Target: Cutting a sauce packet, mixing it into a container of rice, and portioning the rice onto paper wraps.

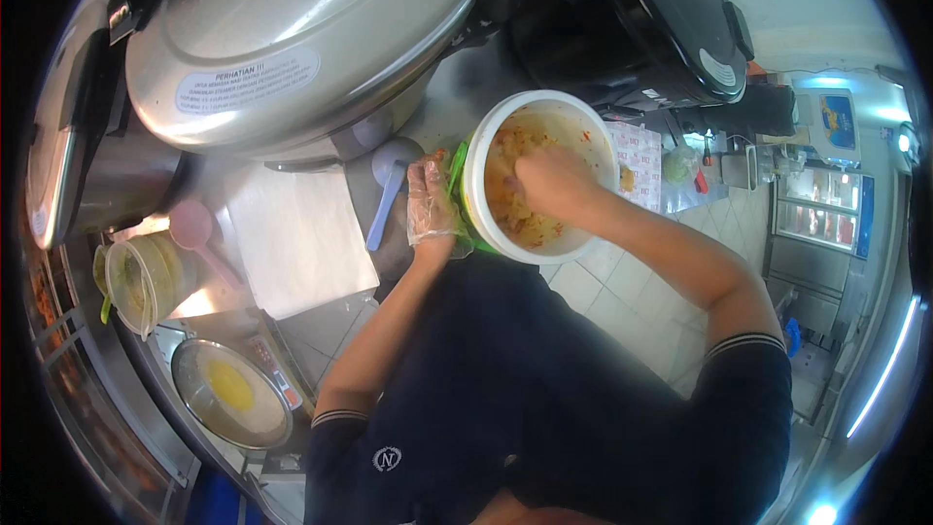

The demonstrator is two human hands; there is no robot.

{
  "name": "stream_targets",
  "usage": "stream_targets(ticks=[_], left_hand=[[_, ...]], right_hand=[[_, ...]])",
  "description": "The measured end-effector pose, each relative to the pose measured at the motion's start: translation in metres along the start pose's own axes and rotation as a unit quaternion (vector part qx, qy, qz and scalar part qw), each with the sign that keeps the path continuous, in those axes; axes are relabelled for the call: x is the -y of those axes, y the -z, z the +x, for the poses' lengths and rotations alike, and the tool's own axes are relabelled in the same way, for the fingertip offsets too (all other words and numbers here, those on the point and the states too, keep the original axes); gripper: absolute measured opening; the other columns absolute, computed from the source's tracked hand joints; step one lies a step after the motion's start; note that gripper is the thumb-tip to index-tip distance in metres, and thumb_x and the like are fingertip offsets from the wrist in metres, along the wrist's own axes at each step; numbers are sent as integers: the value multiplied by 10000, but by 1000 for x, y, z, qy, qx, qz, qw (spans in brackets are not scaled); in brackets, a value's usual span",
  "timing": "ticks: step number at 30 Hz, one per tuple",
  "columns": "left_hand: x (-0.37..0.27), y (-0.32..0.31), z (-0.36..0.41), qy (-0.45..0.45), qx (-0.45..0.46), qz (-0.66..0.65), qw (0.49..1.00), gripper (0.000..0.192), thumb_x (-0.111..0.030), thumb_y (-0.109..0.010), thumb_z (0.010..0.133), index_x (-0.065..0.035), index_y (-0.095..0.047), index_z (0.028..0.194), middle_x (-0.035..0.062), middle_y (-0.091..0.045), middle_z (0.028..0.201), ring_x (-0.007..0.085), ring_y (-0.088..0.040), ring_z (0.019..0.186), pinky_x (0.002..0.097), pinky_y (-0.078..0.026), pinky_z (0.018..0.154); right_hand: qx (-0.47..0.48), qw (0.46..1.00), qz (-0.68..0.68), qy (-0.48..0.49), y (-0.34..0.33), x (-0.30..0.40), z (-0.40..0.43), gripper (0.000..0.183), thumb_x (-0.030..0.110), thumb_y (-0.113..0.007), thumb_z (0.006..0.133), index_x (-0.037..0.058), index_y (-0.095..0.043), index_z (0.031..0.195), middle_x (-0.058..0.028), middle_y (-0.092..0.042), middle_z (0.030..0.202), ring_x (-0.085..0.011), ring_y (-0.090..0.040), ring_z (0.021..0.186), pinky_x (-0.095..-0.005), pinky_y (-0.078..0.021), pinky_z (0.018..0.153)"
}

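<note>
A white plastic tub [477,189] with green on its outside is tilted in front of me, its mouth facing me. Inside is a yellowish food mixture [528,230] with red flecks. My left hand [430,208], in a clear plastic glove, supports the tub's left side, with reddish bits on the fingertips. My right hand [550,179] reaches into the tub and its fingers touch the mixture; the fingertips are hidden, and I cannot tell whether they hold any of it. Just left of my gloved hand lies a blue plastic scoop [385,204].
A large steel rice cooker [291,7] and a black rice cooker [619,44] stand behind the tub. To the left are white paper sheets [306,240], a pink scoop [193,226], clear plastic tubs [131,281] and a metal bowl [270,430]. Printed paper [635,146] lies right.
</note>
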State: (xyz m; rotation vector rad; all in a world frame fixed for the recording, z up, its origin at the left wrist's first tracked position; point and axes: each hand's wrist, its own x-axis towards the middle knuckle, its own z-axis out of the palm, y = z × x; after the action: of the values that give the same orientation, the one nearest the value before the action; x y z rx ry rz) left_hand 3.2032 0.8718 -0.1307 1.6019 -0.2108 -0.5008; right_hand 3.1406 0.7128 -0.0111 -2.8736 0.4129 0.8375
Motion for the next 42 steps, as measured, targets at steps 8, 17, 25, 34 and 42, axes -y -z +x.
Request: stream_targets(ticks=[8,17,25,34,42], left_hand=[[-8,2,-4,21,6,-8,1000,405,-349,-357,1073,-8,-549,1180,189,-615,1103,329,-606,1013,400,-448,917],[-4,2,5,19,2,-11,1000,410,-370,-369,1071,-17,-546,1180,173,-642,1101,283,-627,949,396,-472,864],[-7,6,5,24,40,4,999,418,-387,-396,1063,-12,-543,1175,179,-649,1066,261,-620,910,379,-475,845],[3,4,4,2,24,-12,1000,438,-405,-392,1061,-11,-545,1175,200,-642,1029,303,-624,934,401,-466,865],[-5,-1,4,-9,23,-3,1000,421,-385,-391,1066,-8,-549,1167,186,-645,1011,286,-615,892,391,-471,841]], right_hand=[[-19,990,-128,-54,34,-17,4,116,103,-641,795,57,-746,808,-160,-715,812,-306,-712,769,-421,-561,686],[58,975,-115,182,34,-22,-18,270,264,-613,904,91,-726,731,-103,-680,687,-300,-665,647,-434,-500,606],[122,990,-37,60,30,0,-23,292,291,-642,902,56,-732,755,-146,-685,720,-341,-676,724,-470,-511,697],[2,992,-124,-22,54,-8,-22,126,97,-635,808,52,-744,853,-150,-722,841,-319,-711,844,-421,-562,730],[23,979,-182,90,-7,-20,19,127,132,-633,813,74,-744,792,-142,-683,702,-319,-687,708,-422,-535,631]])
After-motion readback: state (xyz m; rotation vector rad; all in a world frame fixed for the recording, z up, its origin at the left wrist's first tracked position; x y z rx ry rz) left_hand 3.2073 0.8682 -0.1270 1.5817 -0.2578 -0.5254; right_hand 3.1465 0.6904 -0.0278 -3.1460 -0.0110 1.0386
